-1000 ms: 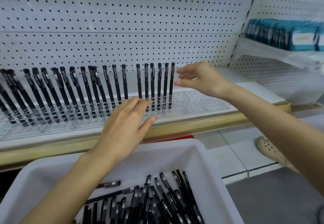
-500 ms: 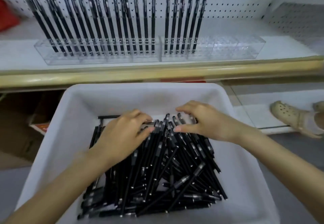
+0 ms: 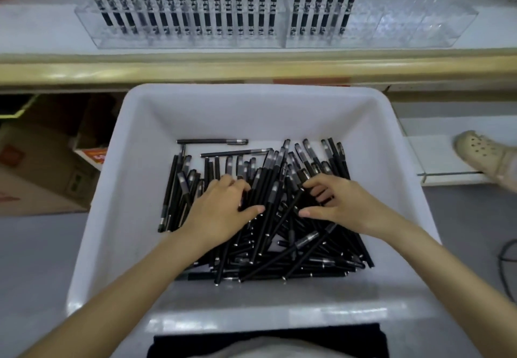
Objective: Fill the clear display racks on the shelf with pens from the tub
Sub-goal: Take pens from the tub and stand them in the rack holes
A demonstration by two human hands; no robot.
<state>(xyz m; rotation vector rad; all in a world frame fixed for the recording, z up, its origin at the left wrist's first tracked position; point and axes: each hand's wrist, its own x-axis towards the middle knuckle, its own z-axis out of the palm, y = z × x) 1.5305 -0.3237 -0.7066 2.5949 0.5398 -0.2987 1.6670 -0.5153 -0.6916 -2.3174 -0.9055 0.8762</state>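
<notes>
A white tub (image 3: 134, 189) sits in front of me with a loose pile of black pens (image 3: 279, 234) in it. My left hand (image 3: 221, 209) lies on the left of the pile, its fingers curled down into the pens and its thumb stretched right. Opposite it, my right hand (image 3: 338, 203) curls its fingers round pens, thumb pointing left. On the shelf stand two clear racks: the left rack (image 3: 92, 24) is full of upright pens, and the right rack (image 3: 419, 30) holds several pens at its left end with bare slots to the right.
A wooden shelf edge (image 3: 251, 68) runs between tub and racks. Cardboard boxes (image 3: 42, 178) sit below the shelf at the left. A foot in a beige clog (image 3: 481, 153) rests on the floor at the right. A dark cable (image 3: 507, 257) lies at the right edge.
One second ago both hands were up at the racks. They came down into the tub, my view tilted down, and the fingers have now curled deeper into the pile.
</notes>
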